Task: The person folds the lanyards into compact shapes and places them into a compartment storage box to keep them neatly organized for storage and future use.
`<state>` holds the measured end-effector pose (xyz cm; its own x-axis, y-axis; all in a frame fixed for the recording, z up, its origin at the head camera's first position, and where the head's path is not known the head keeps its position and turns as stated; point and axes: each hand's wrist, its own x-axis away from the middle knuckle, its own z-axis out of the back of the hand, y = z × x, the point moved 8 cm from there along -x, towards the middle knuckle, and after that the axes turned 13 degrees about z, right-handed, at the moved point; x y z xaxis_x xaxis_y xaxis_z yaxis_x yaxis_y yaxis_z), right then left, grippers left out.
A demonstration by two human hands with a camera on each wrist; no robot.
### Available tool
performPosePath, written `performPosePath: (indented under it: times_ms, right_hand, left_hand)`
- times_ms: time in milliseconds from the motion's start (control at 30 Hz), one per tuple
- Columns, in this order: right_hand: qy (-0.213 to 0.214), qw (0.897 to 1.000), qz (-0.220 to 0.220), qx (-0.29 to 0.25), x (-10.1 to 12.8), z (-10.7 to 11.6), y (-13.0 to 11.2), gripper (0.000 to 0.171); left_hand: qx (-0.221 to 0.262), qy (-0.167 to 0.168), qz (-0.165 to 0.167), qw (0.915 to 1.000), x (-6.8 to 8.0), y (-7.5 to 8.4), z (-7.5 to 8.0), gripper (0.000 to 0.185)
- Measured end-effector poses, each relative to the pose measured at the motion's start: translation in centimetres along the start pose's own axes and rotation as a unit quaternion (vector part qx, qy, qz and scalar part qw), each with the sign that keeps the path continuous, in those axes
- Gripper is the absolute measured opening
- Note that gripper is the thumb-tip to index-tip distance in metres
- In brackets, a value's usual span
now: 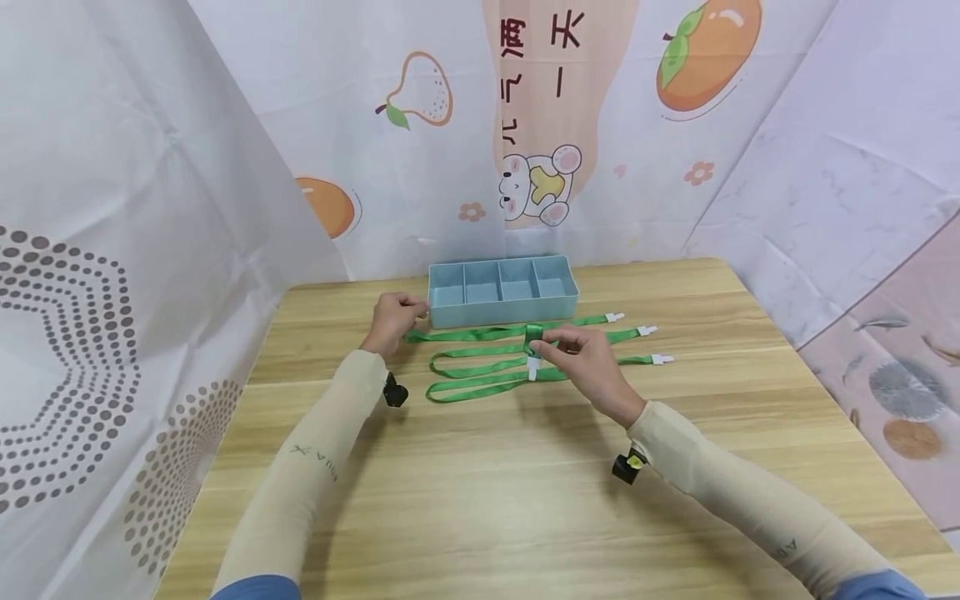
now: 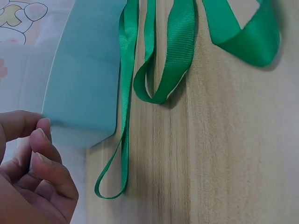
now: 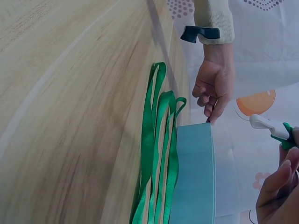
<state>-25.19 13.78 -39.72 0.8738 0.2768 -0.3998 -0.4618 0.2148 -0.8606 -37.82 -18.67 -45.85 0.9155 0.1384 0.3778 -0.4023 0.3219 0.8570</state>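
My right hand point(image 1: 581, 354) pinches the white clip point(image 3: 264, 122) end of one green strap point(image 1: 534, 336), folded back and lifted above the middle of the strap row. My left hand point(image 1: 392, 319) is at the left front corner of the blue tray point(image 1: 450, 312), fingers curled, fingertips point(image 2: 41, 135) touching the tray's corner; it holds nothing that I can see.

Three green straps point(image 1: 480, 371) lie stretched out side by side on the wooden table point(image 1: 480, 500), just in front of the tray, loop ends left, white clips point(image 1: 660, 359) right.

Progress, as I judge it: early. All four tray compartments look bare. One strap seems partly folded; the others lie untouched at full length.
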Motion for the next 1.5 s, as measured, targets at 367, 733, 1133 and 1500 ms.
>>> performPosePath:
  times_ms: [367, 733, 1133, 1500]
  right_hand:
    - [0.004, 1.0, 0.002, -0.002, -0.6, 0.0, 0.0, 0.022]
    - [0.013, 1.0, -0.01, 0.014, -1.4, 0.5, 0.3, 0.024]
    - [0.029, 0.998, -0.032, 0.035, -3.1, 2.7, 2.6, 0.037]
    - [0.061, 0.995, -0.045, 0.062, -5.0, 4.9, 4.3, 0.044]
  left_hand:
    - [-0.006, 0.005, 0.006, 1.0, 0.5, 0.3, 0.4, 0.022]
    - [-0.013, 0.018, -0.024, 0.9995, 0.4, 0.2, 0.0, 0.03]
    - [-0.001, 0.028, -0.013, 0.9995, 0.2, -0.7, -0.2, 0.028]
    - [0.017, 0.049, -0.013, 0.9985, 0.2, -0.9, -0.5, 0.025]
